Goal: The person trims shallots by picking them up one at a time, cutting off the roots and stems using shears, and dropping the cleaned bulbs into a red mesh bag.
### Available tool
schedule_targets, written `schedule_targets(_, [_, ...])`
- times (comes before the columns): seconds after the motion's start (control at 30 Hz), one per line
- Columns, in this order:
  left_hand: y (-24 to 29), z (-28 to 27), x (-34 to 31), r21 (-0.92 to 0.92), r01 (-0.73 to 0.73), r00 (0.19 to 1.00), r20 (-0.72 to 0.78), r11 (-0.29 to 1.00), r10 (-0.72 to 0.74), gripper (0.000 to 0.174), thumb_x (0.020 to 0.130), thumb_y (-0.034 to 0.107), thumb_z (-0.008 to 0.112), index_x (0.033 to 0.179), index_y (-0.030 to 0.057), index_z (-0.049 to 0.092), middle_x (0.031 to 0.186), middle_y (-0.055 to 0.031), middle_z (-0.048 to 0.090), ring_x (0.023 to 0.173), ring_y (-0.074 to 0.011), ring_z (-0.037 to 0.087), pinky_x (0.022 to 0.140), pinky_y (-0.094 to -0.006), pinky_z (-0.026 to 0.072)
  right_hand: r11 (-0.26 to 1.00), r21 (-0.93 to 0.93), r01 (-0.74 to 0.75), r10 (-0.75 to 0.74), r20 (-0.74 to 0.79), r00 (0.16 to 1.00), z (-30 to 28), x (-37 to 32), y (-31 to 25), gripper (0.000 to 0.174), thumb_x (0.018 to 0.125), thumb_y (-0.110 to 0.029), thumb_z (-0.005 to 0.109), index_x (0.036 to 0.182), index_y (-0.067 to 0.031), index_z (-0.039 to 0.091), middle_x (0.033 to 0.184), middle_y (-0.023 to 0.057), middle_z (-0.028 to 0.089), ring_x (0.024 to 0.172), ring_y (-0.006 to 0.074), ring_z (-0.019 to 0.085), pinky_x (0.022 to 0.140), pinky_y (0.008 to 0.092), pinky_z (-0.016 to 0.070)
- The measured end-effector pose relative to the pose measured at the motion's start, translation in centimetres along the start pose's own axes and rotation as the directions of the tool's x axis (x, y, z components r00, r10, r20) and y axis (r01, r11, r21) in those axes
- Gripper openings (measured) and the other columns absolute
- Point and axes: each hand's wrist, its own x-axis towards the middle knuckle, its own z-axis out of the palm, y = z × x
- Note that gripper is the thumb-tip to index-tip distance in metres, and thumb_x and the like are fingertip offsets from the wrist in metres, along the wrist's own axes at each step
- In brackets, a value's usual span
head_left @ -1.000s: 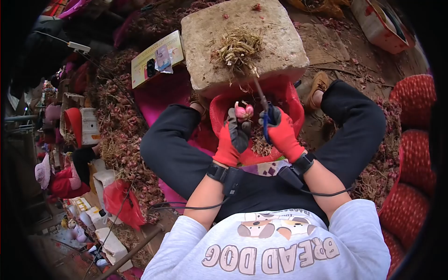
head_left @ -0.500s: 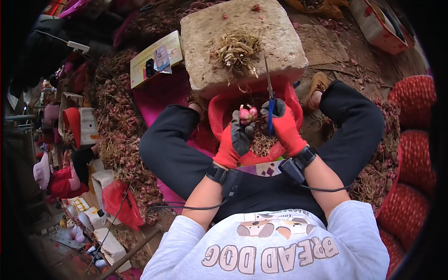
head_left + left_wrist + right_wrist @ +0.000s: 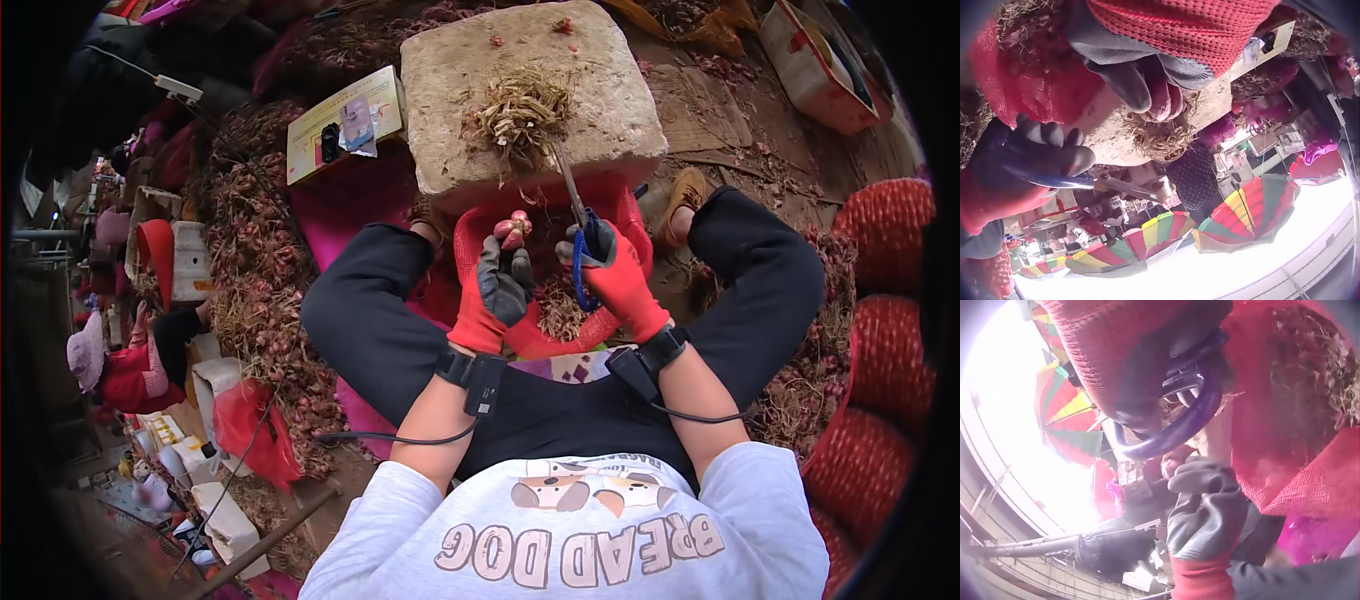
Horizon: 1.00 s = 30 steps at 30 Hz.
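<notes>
In the head view the left hand (image 3: pixel 497 291), in a red and grey glove, pinches a small cluster of pink shallots (image 3: pixel 513 231) between thumb and fingers. The gloved right hand (image 3: pixel 617 273) grips blue-handled scissors (image 3: pixel 585 262), whose blades point up toward the pale block. In the left wrist view the shallots (image 3: pixel 1165 103) show at the fingertips. The right wrist view has the blue handle loop (image 3: pixel 1207 415) around the right hand's fingers. A red mesh bag (image 3: pixel 466 240) lies open beneath both hands.
A pale block (image 3: pixel 450 100) with a heap of dry stalks (image 3: pixel 522 108) stands ahead. A flat box (image 3: pixel 300 150) lies left of it. Loose shallots (image 3: pixel 262 270) cover the floor at the left; full red sacks (image 3: pixel 885 340) line the right. Another person (image 3: pixel 130 375) sits far left.
The left hand has shifted slightly left, and the shallots have turned in its fingers. The scissors swung upright, then tilted back left, their blades over the block's near edge.
</notes>
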Motion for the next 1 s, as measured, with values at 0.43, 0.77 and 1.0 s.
schedule_targets(0.43, [-4.1,-0.2,0.2,0.605,-0.083,0.976,-0.112,0.792,0.187,0.030,0.099,0.031,0.043,0.118,0.0088,0.052,0.107,-0.0019,0.059,0.084,-0.0084,0.056,0.070,-0.0199,0.0474,0.961,0.263,-0.083,0.095,-0.034,0.995,-0.4,1.1,2.9,0.024,0.078,-0.004,0.064,0.101,-0.0023,0.057,0.086,0.0050,0.062,0.076,0.0129,0.060,0.068,0.0257,0.0491])
schedule_targets(0.77, [0.1,0.9,0.3,-0.090,-0.059,0.992,-0.118,0.994,0.048,0.022,0.089,0.012,0.053,0.110,0.0086,0.058,0.097,-0.0005,0.059,0.070,-0.0087,0.054,0.062,-0.0221,0.0509,0.700,-0.654,0.287,-0.290,0.108,0.951,-3.1,-0.4,-3.4,0.041,0.073,-0.029,0.073,0.102,-0.0048,0.057,0.092,0.0148,0.063,0.083,0.0308,0.062,0.072,0.0361,0.0489])
schedule_targets(1.0, [1.6,2.9,-0.3,-0.153,0.022,0.995,-0.088,0.988,-0.036,0.023,0.088,0.013,0.055,0.110,0.0102,0.058,0.087,0.0003,0.055,0.067,-0.0107,0.053,0.060,-0.0238,0.0488,0.210,-0.873,0.441,-0.365,0.349,0.863,-6.1,-0.5,-3.7,0.049,0.057,-0.025,0.078,0.098,-0.0104,0.056,0.093,0.0083,0.058,0.084,0.0285,0.059,0.071,0.0382,0.0476])
